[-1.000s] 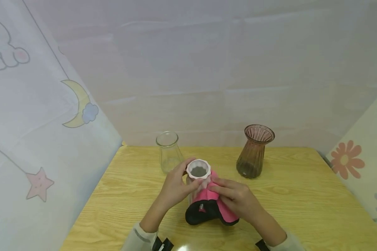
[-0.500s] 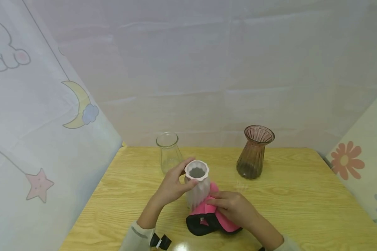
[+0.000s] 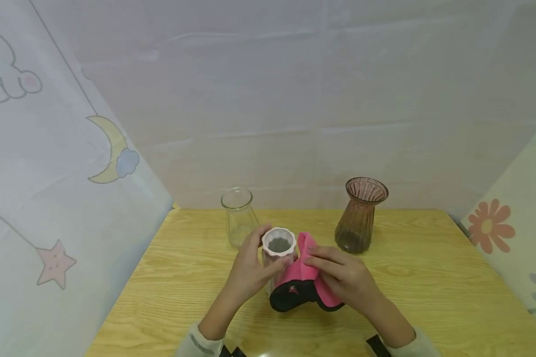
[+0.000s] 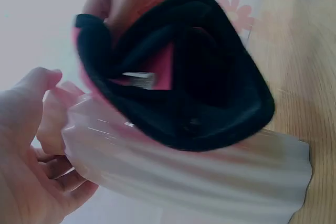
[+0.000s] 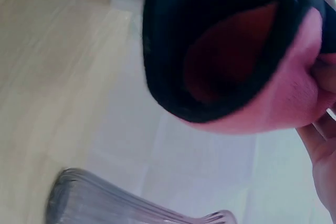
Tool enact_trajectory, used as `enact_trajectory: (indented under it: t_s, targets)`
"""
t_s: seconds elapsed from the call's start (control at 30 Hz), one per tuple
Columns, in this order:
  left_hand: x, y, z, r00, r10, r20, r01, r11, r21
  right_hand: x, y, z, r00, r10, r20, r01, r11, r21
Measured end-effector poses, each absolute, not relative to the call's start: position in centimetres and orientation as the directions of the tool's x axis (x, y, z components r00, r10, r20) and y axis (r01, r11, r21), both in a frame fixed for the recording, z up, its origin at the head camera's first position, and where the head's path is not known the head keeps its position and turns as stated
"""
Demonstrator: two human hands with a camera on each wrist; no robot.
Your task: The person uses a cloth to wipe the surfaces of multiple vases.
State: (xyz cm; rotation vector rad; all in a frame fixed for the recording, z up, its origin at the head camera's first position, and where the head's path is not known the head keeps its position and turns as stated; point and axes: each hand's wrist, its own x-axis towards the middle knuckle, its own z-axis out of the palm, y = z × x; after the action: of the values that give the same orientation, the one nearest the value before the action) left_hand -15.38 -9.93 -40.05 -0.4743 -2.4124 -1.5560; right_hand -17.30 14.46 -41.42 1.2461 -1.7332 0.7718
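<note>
A white fluted vase (image 3: 280,235) with a scalloped rim stands upright near the table's front. My left hand (image 3: 245,270) grips its neck, thumb in front and fingers behind. Against the vase's right side my right hand (image 3: 350,280) pinches a pink fabric mitt (image 3: 301,271) with black trim, its upper fold at rim height. The left wrist view shows the mitt's black-edged opening (image 4: 231,87), with a small white tag inside, overlapping the vase's glossy ribbed body (image 4: 184,177). In the right wrist view the fingers (image 5: 323,145) hold the mitt's pink end (image 5: 278,103).
A clear glass vase (image 3: 240,218) stands behind the left hand. Farther right, near the back edge, is a purplish-brown ribbed glass vase (image 3: 358,218). The wooden table (image 3: 429,287) meets a pale backdrop (image 3: 268,99) behind.
My right hand moved the mitt down along the vase's side, then back up to near its rim. The left hand stays on the vase's neck, shifting slightly.
</note>
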Motion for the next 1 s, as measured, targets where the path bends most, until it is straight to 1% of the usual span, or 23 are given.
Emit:
enact_trajectory:
  t_s: [0.1,0.2,0.27,0.47,0.7,0.87,1.0]
  targets:
    - [-15.5,-9.8,-40.1,-0.921,0.127,0.367,0.386,0.411,0.826,-17.6,13.9,-41.0,-0.108,-0.398,0.911,-0.96,0.28,0.009]
    - [-15.5,-9.9,-40.1,-0.919,0.13,0.371,0.39,0.427,0.816,-17.8,13.2,-41.2,-0.104,-0.396,0.913,-0.965,0.263,0.004]
    - [-15.6,-9.9,-40.1,-0.918,0.138,0.372,0.393,0.434,0.81,-17.9,12.9,-41.6,-0.112,-0.395,0.912,-0.966,0.259,-0.007]
    - [-16.0,-10.4,-40.2,-0.911,0.166,0.377,0.411,0.427,0.805,-17.8,12.7,-42.2,-0.163,-0.406,0.899,-0.964,0.259,-0.058]
    - [-16.4,-11.0,-40.0,-0.894,0.214,0.393,0.448,0.403,0.799,-17.3,12.8,-43.0,-0.254,-0.432,0.866,-0.941,0.317,-0.118]
    - [-16.9,-11.6,-40.3,-0.863,0.268,0.428,0.501,0.355,0.789,-17.1,12.9,-44.1,-0.279,-0.479,0.833,-0.938,0.322,-0.129]
    - [-17.4,-12.1,-40.6,-0.851,0.308,0.426,0.512,0.301,0.805,-17.1,13.0,-44.9,-0.303,-0.517,0.8,-0.937,0.316,-0.15]
